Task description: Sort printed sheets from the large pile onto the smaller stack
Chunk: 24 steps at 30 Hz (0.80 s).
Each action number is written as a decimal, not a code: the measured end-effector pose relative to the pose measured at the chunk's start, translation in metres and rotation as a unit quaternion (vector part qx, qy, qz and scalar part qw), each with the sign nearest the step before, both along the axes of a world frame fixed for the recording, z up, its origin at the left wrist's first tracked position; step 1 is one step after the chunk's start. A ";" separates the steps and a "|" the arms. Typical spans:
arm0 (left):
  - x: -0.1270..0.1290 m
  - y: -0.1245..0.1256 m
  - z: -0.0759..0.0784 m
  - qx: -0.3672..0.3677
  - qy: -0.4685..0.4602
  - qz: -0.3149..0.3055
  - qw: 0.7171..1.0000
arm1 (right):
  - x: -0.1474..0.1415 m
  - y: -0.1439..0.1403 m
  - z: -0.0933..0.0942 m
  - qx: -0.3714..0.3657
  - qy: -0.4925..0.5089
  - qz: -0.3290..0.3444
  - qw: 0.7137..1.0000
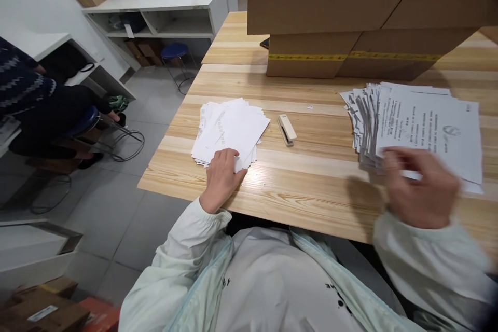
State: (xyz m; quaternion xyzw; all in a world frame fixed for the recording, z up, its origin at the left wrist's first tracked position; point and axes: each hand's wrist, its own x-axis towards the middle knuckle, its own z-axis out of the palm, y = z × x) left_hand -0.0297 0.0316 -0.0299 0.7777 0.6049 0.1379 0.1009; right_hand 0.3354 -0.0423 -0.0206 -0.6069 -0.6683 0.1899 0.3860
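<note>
i have the left hand (223,174) at the near edge of the left paper stack (229,127), fingers bent over the sheets and thumb set apart toward the right; i cannot tell whether its grip pinches any paper or only rests there. that stack sits near the left side of the wooden tabletop (303,176), its sheets turned at uneven angles, the print on top too small for me to read.

my right hand (426,187) is blurred, over the near side of the right paper stack (431,124). its fingers are curled, but i cannot tell whether that grip is pressed together or has hold of a sheet. this stack's left edges are fanned and uneven, and its top page carries printed lines and a roundish emblem.

between the two stacks i see a pale stapler (287,129), closer to the left one but apart from it. behind the right stack stands a large cardboard box (311,44), its upper part jutting out over the lower, with a yellow strip (307,57) across the lower part. a small dark object (265,43) lies at the box's left side. off to the left, a person (29,88) sits on a stool, partly out of view.
</note>
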 end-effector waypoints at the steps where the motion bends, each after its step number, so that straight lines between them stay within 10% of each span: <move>1: 0.000 0.001 -0.001 0.004 0.006 -0.001 1.000 | -0.028 0.005 0.001 0.042 -0.027 -0.021 0.999; 6: -0.003 0.000 -0.006 0.018 0.011 -0.015 1.000 | -0.132 0.055 -0.020 0.014 -0.043 0.185 0.982; 12: -0.009 0.004 -0.002 0.008 -0.011 -0.017 1.000 | -0.166 0.110 -0.054 0.019 -0.076 0.149 0.986; 24: -0.014 0.068 -0.001 -0.105 -0.114 -0.012 0.988 | -0.183 0.121 -0.049 0.103 -0.004 0.096 0.990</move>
